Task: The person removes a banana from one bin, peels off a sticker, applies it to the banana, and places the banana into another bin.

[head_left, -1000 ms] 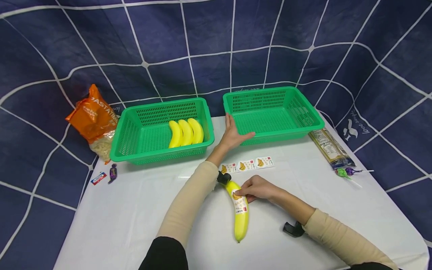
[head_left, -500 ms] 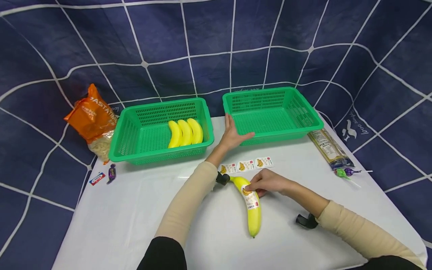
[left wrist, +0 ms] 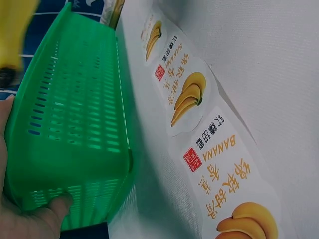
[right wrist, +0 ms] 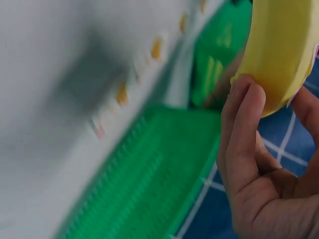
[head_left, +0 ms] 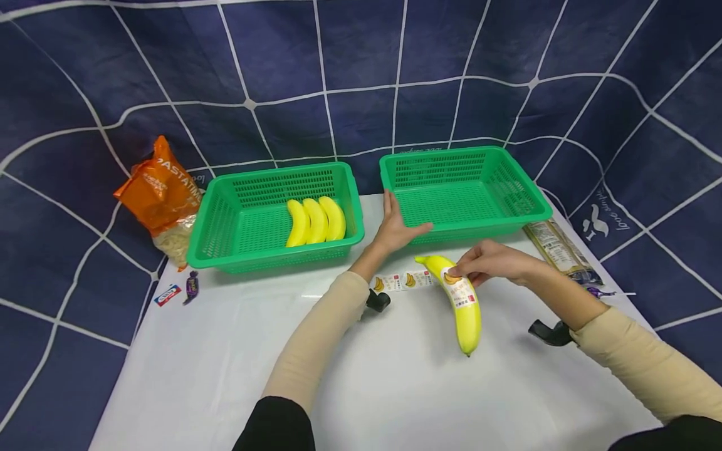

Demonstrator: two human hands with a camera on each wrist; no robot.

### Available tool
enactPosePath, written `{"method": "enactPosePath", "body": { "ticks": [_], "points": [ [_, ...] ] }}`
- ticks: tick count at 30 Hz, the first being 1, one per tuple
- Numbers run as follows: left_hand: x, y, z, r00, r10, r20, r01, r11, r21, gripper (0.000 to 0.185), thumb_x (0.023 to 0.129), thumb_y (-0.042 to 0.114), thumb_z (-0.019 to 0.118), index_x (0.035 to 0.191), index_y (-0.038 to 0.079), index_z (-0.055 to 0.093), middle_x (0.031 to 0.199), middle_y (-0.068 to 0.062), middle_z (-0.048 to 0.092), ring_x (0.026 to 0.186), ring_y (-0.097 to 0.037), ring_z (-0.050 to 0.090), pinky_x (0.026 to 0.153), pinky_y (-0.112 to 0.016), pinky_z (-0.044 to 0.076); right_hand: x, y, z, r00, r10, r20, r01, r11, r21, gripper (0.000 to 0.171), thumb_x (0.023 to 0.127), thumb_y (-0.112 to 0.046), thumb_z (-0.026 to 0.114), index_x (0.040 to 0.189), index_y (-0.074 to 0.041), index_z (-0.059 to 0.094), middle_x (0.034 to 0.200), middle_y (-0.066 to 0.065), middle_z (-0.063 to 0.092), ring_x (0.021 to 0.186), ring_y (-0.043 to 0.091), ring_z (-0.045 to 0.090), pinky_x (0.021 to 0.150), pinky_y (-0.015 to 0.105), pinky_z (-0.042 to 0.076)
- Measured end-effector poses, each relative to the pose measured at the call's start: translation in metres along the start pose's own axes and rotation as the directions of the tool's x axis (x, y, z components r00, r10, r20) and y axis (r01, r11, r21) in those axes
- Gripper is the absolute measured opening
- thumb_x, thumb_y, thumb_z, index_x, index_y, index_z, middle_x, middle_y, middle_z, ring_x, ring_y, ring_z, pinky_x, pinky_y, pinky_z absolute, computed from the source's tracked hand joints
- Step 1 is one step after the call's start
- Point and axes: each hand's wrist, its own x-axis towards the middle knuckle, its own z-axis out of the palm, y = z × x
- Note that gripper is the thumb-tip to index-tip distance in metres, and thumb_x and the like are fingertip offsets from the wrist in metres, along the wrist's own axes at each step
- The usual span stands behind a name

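My right hand (head_left: pixel 496 260) pinches a yellow banana (head_left: pixel 467 329) between thumb and fingers, raised over the table with its lower end tilted toward me. A white label (head_left: pixel 462 293) with a banana picture lies along its upper side. In the right wrist view the fingertips (right wrist: pixel 251 94) press against the banana's side. My left hand (head_left: pixel 395 233) rests on the near left corner of the right green basket (head_left: pixel 479 229), thumb and fingers spread straight. That basket holds nothing. Several printed labels (left wrist: pixel 189 94) lie in a row before it, partly hidden by the banana in the head view.
Left of it stands another green basket (head_left: pixel 271 257) holding three bananas (head_left: pixel 317 222). An orange pasta bag (head_left: pixel 163 188) leans beside that one, with two small wrapped sweets (head_left: pixel 192 287) nearby. On the right lie a long packet (head_left: pixel 558 250) and a lollipop (head_left: pixel 599 292), partly behind my right arm.
My right hand has lifted the banana off the table and carried it right and away from me, toward the right basket. My left hand has stayed at the basket's corner.
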Motion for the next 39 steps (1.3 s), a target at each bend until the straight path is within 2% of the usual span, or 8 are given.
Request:
{"method": "enactPosePath", "body": {
  "ticks": [5, 10, 17, 21, 28, 30, 35, 39],
  "points": [
    [-0.003, -0.001, -0.002, 1.0, -0.008, -0.012, 0.009, 1.0, 0.021, 0.12, 0.082, 0.051, 0.072, 0.155, 0.008, -0.012, 0.16, 0.003, -0.031, 0.152, -0.032, 0.011, 0.115, -0.049, 0.034, -0.005, -0.017, -0.036, 0.999, 0.007, -0.036, -0.008, 1.0, -0.03, 0.047, 0.09, -0.028, 0.067, 0.116, 0.011, 0.065, 0.093, 0.002, 0.074, 0.085, 0.015, 0.07, 0.081, 0.032, 0.06],
    [-0.005, -0.003, -0.002, 1.0, -0.013, -0.02, 0.013, 1.0, -0.015, 0.122, 0.079, 0.05, 0.075, 0.155, 0.007, -0.011, 0.161, 0.003, -0.03, 0.152, -0.031, 0.011, 0.116, -0.047, 0.034, -0.001, -0.035, -0.072, 0.999, 0.04, -0.033, -0.042, 0.998, -0.049, 0.046, 0.092, -0.028, 0.066, 0.119, 0.01, 0.064, 0.094, 0.0, 0.074, 0.087, 0.013, 0.07, 0.081, 0.028, 0.059],
    [-0.006, -0.003, 0.002, 1.0, -0.01, -0.02, 0.009, 0.999, -0.035, 0.123, 0.079, 0.051, 0.075, 0.156, 0.008, -0.01, 0.161, 0.004, -0.028, 0.151, -0.032, 0.014, 0.116, -0.047, 0.033, 0.018, -0.044, -0.121, 0.993, 0.099, -0.068, -0.103, 0.993, -0.063, 0.034, 0.091, -0.029, 0.068, 0.106, 0.001, 0.071, 0.089, -0.002, 0.073, 0.084, 0.013, 0.07, 0.08, 0.027, 0.059],
    [-0.008, -0.004, 0.007, 1.0, -0.024, -0.005, 0.024, 0.999, -0.029, 0.123, 0.079, 0.052, 0.075, 0.156, 0.01, -0.011, 0.161, 0.005, -0.028, 0.152, -0.03, 0.012, 0.117, -0.046, 0.033, 0.031, -0.046, -0.147, 0.983, 0.165, -0.074, -0.168, 0.985, -0.031, 0.026, 0.091, -0.031, 0.068, 0.096, -0.006, 0.073, 0.086, -0.003, 0.074, 0.08, 0.011, 0.071, 0.078, 0.024, 0.059],
    [-0.012, -0.001, 0.007, 1.0, -0.02, -0.009, 0.02, 0.999, -0.038, 0.122, 0.079, 0.049, 0.076, 0.156, 0.009, -0.01, 0.162, 0.005, -0.027, 0.151, -0.03, 0.013, 0.117, -0.047, 0.032, 0.053, -0.056, -0.188, 0.969, 0.247, -0.004, -0.248, 0.969, -0.024, 0.021, 0.094, -0.033, 0.064, 0.089, -0.014, 0.072, 0.085, -0.006, 0.073, 0.08, 0.007, 0.069, 0.079, 0.021, 0.057],
    [-0.012, 0.0, 0.007, 1.0, -0.018, -0.012, 0.017, 0.999, -0.045, 0.121, 0.079, 0.049, 0.076, 0.156, 0.008, -0.009, 0.162, 0.005, -0.026, 0.151, -0.031, 0.015, 0.117, -0.047, 0.032, 0.06, -0.056, -0.197, 0.965, 0.261, 0.004, -0.261, 0.965, -0.008, 0.02, 0.094, -0.032, 0.064, 0.089, -0.015, 0.072, 0.086, -0.007, 0.072, 0.081, 0.007, 0.068, 0.079, 0.021, 0.057],
    [-0.013, 0.003, 0.007, 1.0, -0.022, 0.001, 0.022, 0.998, -0.05, 0.122, 0.079, 0.05, 0.076, 0.156, 0.01, -0.01, 0.161, 0.008, -0.027, 0.15, -0.032, 0.019, 0.116, -0.047, 0.034, 0.073, -0.044, -0.212, 0.955, 0.293, -0.043, -0.292, 0.956, 0.03, 0.019, 0.093, -0.034, 0.065, 0.087, -0.017, 0.071, 0.087, -0.008, 0.069, 0.08, 0.007, 0.067, 0.078, 0.021, 0.057],
    [-0.012, 0.006, 0.007, 1.0, -0.022, 0.0, 0.022, 0.999, -0.037, 0.122, 0.079, 0.051, 0.076, 0.155, 0.012, -0.012, 0.161, 0.009, -0.028, 0.15, -0.033, 0.019, 0.115, -0.048, 0.035, 0.079, -0.029, -0.218, 0.949, 0.296, -0.109, -0.294, 0.955, 0.037, 0.026, 0.09, -0.035, 0.069, 0.097, -0.01, 0.066, 0.085, -0.009, 0.066, 0.079, 0.007, 0.065, 0.078, 0.022, 0.057]
  ]
}}
